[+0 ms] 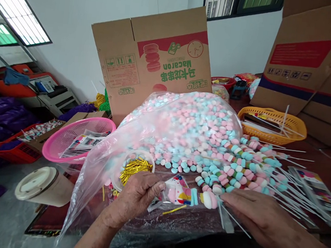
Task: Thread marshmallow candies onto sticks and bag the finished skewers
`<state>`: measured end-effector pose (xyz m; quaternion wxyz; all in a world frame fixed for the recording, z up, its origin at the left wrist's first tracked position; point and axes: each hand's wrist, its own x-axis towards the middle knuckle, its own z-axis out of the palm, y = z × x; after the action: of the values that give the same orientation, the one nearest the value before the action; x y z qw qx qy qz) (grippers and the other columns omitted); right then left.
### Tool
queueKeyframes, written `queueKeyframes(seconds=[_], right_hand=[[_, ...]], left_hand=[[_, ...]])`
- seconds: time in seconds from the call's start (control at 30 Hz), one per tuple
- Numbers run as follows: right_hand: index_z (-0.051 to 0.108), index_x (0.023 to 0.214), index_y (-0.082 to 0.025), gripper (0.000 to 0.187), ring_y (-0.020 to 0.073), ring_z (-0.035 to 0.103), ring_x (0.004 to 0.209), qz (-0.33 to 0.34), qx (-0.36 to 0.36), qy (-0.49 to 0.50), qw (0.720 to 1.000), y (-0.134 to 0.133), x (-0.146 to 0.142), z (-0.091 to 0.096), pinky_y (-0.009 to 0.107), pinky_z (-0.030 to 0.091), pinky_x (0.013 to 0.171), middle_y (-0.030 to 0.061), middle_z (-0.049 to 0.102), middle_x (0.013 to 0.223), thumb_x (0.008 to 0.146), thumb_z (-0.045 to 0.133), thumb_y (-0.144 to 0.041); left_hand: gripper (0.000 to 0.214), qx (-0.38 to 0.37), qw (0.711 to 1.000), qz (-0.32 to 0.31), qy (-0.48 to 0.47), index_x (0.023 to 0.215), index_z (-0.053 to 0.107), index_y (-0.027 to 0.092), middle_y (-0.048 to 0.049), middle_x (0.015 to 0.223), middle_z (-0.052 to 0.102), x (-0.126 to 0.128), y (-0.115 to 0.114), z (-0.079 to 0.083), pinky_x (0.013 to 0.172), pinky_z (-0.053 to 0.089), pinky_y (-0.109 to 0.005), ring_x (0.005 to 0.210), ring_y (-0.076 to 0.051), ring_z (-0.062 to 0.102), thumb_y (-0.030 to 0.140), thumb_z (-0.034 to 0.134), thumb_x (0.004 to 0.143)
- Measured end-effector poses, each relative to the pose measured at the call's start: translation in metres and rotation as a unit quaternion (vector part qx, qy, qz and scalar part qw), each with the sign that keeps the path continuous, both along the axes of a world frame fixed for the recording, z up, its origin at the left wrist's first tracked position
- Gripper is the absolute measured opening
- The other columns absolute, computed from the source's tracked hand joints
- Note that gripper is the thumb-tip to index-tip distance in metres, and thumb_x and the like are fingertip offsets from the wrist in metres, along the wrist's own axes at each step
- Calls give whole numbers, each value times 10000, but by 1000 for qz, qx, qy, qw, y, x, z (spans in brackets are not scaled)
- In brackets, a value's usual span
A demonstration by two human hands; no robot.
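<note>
Between my hands lies a clear printed bag (184, 196) with a skewer of pink, white and blue candies in it. My left hand (140, 191) pinches the bag's left end between thumb and fingers. At the other end, where a white stick (238, 221) sticks out, the fingertips of my right hand (262, 217) press together at the bag's mouth; its thumb is hidden. Just beyond lies a stack of filled skewers (236, 173), sticks pointing right. A white tub (153, 165) of gold twist ties (134, 168) stands behind my left hand. One loose gold tie (174, 210) lies by the bag.
A big clear plastic sack (166, 120) of pastel candies fills the table's middle, before a cardboard box (117, 49). Left are a pink basket (47, 149) with printed bags and a lidded cup (45, 186). Right are a yellow basket (296, 127) and more printed bags (317, 193).
</note>
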<state>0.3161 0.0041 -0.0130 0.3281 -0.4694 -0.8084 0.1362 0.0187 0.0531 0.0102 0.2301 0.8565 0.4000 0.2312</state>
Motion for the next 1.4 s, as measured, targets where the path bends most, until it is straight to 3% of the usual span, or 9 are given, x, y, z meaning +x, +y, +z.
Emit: queueKeyframes(seconds=[0.17, 0.3, 0.4, 0.5, 0.63, 0.97, 1.13, 1.27, 1.4], right_hand=[[659, 882, -254, 233, 173, 636, 710, 8, -85, 40, 996, 1, -14, -7, 257, 498, 636, 36, 695, 806, 896, 430, -292], [654, 834, -234, 237, 172, 603, 665, -54, -153, 137, 977, -3, -26, -24, 250, 477, 597, 21, 662, 730, 878, 462, -366], [642, 790, -223, 279, 154, 550, 603, -26, -214, 168, 962, -10, -47, -34, 242, 439, 553, 5, 604, 659, 887, 439, -388], [604, 760, -214, 297, 138, 511, 576, 12, -258, 195, 946, -16, -76, -35, 235, 405, 534, -12, 546, 613, 900, 411, -389], [506, 667, -208, 313, 130, 468, 530, -21, -243, 248, 938, -13, -108, -28, 240, 381, 516, -24, 488, 544, 895, 383, -384], [544, 704, -198, 323, 147, 510, 582, 27, -243, 165, 955, -14, -103, -38, 268, 387, 563, 2, 576, 615, 915, 353, -350], [496, 696, -210, 273, 167, 528, 627, 5, -217, 208, 954, -13, -120, -41, 282, 411, 588, 15, 575, 656, 897, 352, -326], [438, 661, -223, 279, 157, 497, 611, 3, -260, 264, 929, -4, -120, -42, 276, 398, 572, -4, 525, 625, 891, 364, -361], [388, 626, -217, 345, 125, 402, 534, 37, -342, 239, 908, -9, -106, -36, 258, 334, 533, -42, 419, 531, 914, 345, -402]], left_hand=[[197, 66, 987, 122, -88, 770, 644, 225, -13, 711, 611, -1, 13, 4, 803, 392, -301, 786, -177, 562, 398, 563, 819], [525, 8, 841, 302, -449, 1094, 553, 242, -63, 1078, 599, 10, 9, -12, 990, 346, -356, 1165, -228, 479, 546, 669, 682], [703, -271, 735, 194, -590, 1097, 530, 212, -94, 1052, 624, 29, 3, -16, 932, 414, -397, 1073, -259, 566, 675, 664, 585], [657, -329, 689, 125, -633, 1122, 510, 231, -11, 833, 669, 50, 4, -8, 906, 433, -391, 870, -205, 648, 473, 785, 577], [327, -353, 670, 140, -638, 871, 577, 173, 94, 451, 502, 73, 4, -7, 832, 465, -364, 477, -94, 559, 420, 709, 703], [389, -352, 649, 196, -646, 616, 491, 172, 65, 488, 511, 46, 7, -19, 733, 487, -314, 537, -108, 570, 478, 727, 660], [456, -386, 666, 162, -617, 499, 447, 167, 55, 438, 453, 68, -12, -33, 743, 479, -317, 500, -98, 532, 502, 683, 699], [317, -422, 683, 150, -576, 684, 589, 157, -9, 634, 623, 70, -29, -47, 768, 463, -314, 728, -168, 626, 433, 742, 662], [523, -420, 661, 164, -600, 892, 595, 160, -80, 924, 670, 33, -9, -32, 818, 470, -356, 914, -230, 626, 556, 749, 587]])
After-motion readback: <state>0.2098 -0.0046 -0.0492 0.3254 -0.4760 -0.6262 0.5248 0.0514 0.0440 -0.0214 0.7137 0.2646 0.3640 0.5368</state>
